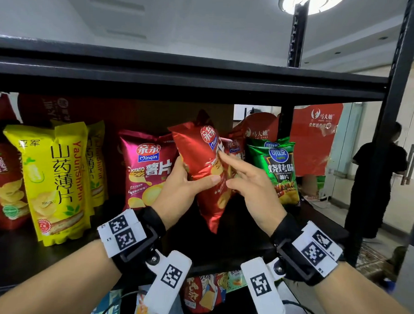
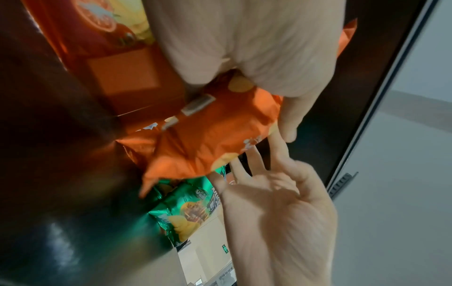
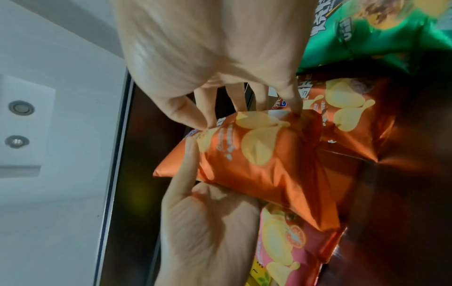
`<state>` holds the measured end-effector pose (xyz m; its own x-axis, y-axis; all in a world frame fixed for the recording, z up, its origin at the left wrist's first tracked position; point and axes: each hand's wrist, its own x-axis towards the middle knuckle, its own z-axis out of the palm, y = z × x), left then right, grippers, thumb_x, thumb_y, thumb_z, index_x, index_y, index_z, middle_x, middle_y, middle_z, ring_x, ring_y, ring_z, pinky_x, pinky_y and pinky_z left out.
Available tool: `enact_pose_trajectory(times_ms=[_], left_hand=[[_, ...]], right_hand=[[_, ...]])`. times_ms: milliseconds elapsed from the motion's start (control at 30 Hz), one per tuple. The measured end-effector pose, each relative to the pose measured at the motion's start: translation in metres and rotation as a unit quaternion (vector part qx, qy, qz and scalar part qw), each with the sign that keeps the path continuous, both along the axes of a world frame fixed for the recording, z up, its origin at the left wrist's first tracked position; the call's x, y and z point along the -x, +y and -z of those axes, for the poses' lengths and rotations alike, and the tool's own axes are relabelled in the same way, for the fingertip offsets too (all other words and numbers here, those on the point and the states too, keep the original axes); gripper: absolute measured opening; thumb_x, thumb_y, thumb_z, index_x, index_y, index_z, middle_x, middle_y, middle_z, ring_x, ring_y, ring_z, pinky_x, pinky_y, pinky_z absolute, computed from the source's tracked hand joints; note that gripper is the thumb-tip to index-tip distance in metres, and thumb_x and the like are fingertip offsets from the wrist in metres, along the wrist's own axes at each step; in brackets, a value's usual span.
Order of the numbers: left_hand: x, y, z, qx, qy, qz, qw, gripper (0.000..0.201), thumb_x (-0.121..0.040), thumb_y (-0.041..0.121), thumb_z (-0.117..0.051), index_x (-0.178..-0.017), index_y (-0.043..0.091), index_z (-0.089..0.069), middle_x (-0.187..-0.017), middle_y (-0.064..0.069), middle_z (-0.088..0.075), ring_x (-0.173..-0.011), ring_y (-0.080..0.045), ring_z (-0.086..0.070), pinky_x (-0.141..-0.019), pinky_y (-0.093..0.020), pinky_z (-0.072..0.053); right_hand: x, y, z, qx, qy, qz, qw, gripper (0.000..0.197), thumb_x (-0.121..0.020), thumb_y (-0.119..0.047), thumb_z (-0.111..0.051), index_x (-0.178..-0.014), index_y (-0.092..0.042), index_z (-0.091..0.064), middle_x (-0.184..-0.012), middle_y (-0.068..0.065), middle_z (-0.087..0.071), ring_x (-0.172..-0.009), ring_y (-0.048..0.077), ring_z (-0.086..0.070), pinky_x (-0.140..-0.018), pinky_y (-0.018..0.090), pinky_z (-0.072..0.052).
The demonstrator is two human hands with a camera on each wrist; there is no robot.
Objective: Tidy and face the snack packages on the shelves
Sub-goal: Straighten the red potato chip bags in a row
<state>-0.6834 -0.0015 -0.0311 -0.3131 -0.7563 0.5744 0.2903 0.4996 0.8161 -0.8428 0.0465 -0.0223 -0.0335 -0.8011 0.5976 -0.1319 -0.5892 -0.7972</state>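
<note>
Left hand (image 1: 176, 188) grips tilted red bag (image 1: 205, 171).

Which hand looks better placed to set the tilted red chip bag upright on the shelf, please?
Probably the left hand: it already grips the red chip bag, thumb across its front. The right hand only touches it with straight fingers.

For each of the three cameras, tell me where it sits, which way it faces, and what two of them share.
Head: on the head, facing the shelf; left hand and right hand show.
Left wrist: looks along the left hand at the red chip bag.
Right wrist: looks along the right hand.
Both wrist views share the red bag and the green bag.
</note>
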Motion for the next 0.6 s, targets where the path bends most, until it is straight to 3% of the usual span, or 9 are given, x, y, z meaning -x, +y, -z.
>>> enact_pose_trajectory(times_ms=[100, 200, 267, 367, 433, 533, 600], left_hand=[[0.000, -0.002, -0.002, 0.001, 0.012, 0.011, 1.000, 0.075, -0.071, 0.017, -0.084, -0.138, 0.015, -0.051, -0.129, -0.009, -0.068, -0.119, -0.027, -0.066, -0.100, -0.043, -0.054], [-0.002, -0.005, -0.002, 0.003, 0.003, -0.012, 1.000, 0.065, -0.067, 0.023, -0.089, -0.126, 0.021, -0.063, -0.120, -0.006, -0.073, -0.111, -0.025, -0.071, -0.090, -0.036, -0.059], [-0.002, -0.010, -0.002, -0.004, -0.006, -0.056, 0.998, 0.066, -0.067, 0.023, -0.092, -0.126, 0.021, -0.062, -0.117, -0.004, -0.074, -0.106, -0.023, -0.073, -0.089, -0.040, -0.060], [-0.002, -0.020, -0.002, -0.039, -0.015, -0.147, 0.988, 0.068, -0.068, 0.020, -0.093, -0.122, 0.021, -0.052, -0.113, -0.001, -0.073, -0.097, -0.019, -0.074, -0.085, -0.042, -0.061], [-0.002, -0.026, -0.002, -0.036, -0.040, -0.203, 0.978, 0.066, -0.069, 0.021, -0.092, -0.115, 0.025, -0.046, -0.109, 0.004, -0.070, -0.092, -0.014, -0.073, -0.079, -0.035, -0.061], [0.001, -0.030, -0.001, -0.020, -0.073, -0.238, 0.968, 0.067, -0.072, 0.022, -0.090, -0.117, 0.025, -0.040, -0.104, 0.013, -0.063, -0.089, -0.005, -0.067, -0.066, -0.020, -0.056], [0.003, -0.033, 0.002, -0.014, -0.095, -0.257, 0.962, 0.065, -0.074, 0.020, -0.088, -0.116, 0.025, -0.038, -0.100, 0.017, -0.059, -0.084, 0.000, -0.064, -0.058, -0.011, -0.049]], right_hand=[[-0.003, 0.004, -0.001, -0.007, -0.043, -0.010, 0.999, 0.054, -0.067, -0.004, -0.051, -0.109, -0.029, -0.075, -0.130, 0.000, -0.066, -0.129, 0.017, -0.056, -0.109, 0.038, -0.045], [-0.003, 0.007, 0.000, -0.013, -0.049, -0.020, 0.998, 0.051, -0.076, 0.007, -0.048, -0.108, -0.022, -0.075, -0.123, 0.009, -0.070, -0.121, 0.022, -0.062, -0.102, 0.037, -0.050], [-0.001, 0.005, 0.002, -0.027, -0.034, -0.013, 0.999, 0.057, -0.080, 0.016, -0.043, -0.107, -0.022, -0.076, -0.116, 0.012, -0.072, -0.114, 0.024, -0.065, -0.097, 0.033, -0.053], [0.001, -0.002, 0.006, -0.048, -0.029, 0.025, 0.998, 0.054, -0.079, 0.016, -0.042, -0.102, -0.019, -0.076, -0.105, 0.003, -0.075, -0.101, 0.006, -0.069, -0.080, 0.017, -0.054], [0.001, -0.011, 0.008, -0.063, -0.048, 0.058, 0.995, 0.045, -0.075, 0.006, -0.050, -0.104, -0.017, -0.074, -0.106, 0.002, -0.072, -0.102, 0.006, -0.067, -0.084, 0.023, -0.055], [0.008, -0.028, 0.014, -0.087, -0.064, 0.109, 0.988, 0.044, -0.076, 0.000, -0.056, -0.118, -0.009, -0.065, -0.116, 0.011, -0.067, -0.115, 0.022, -0.061, -0.100, 0.043, -0.051], [0.015, -0.040, 0.017, -0.095, -0.061, 0.141, 0.984, 0.045, -0.082, 0.004, -0.059, -0.126, -0.005, -0.059, -0.107, 0.012, -0.067, -0.107, 0.022, -0.063, -0.100, 0.042, -0.050]])
